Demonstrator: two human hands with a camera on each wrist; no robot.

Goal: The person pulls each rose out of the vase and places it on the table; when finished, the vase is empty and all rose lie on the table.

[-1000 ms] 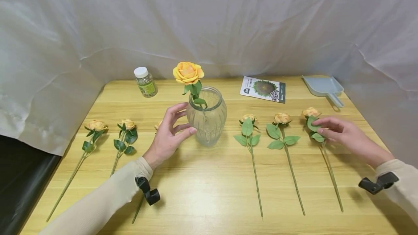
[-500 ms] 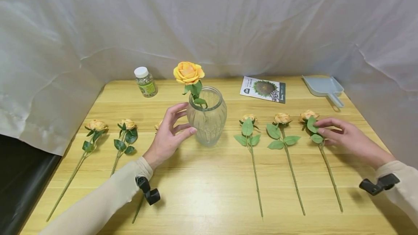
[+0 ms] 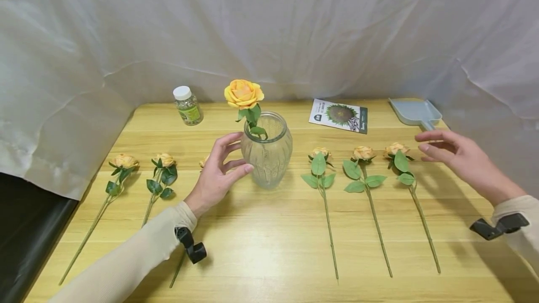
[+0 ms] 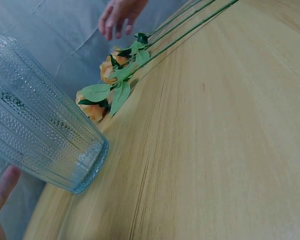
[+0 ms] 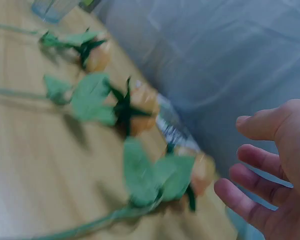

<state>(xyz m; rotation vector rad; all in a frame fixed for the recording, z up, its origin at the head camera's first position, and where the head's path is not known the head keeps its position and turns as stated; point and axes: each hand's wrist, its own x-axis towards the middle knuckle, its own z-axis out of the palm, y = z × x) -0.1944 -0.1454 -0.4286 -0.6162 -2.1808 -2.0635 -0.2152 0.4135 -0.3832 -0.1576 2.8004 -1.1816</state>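
A ribbed glass vase [image 3: 269, 162] stands upright, with one yellow-orange artificial rose [image 3: 243, 95] leaning left in it. My left hand [image 3: 219, 167] curves its fingers and thumb round the vase's left side; the left wrist view shows the thumb [image 4: 7, 185] at the glass. My right hand [image 3: 467, 158] hovers apart from the rightmost rose [image 3: 397, 149], fingers loosely bent and holding nothing. That rose lies beside a middle rose [image 3: 363, 153] and an inner rose [image 3: 320, 153], all with stems toward me. In the right wrist view the three blooms look blurred.
Left of the vase lie an outer rose [image 3: 124, 162], another rose [image 3: 164, 160] and a third rose, partly hidden by my left arm. Along the back are a white-capped bottle [image 3: 188, 109], a seed packet [image 3: 338, 115] and a blue dustpan [image 3: 414, 110]. A grey curtain [image 3: 269, 27] hangs behind.
The right hand has let go of the rightmost rose's leaf and moved up and right. That rose's head has shifted slightly left. The left hand and vase stay put.
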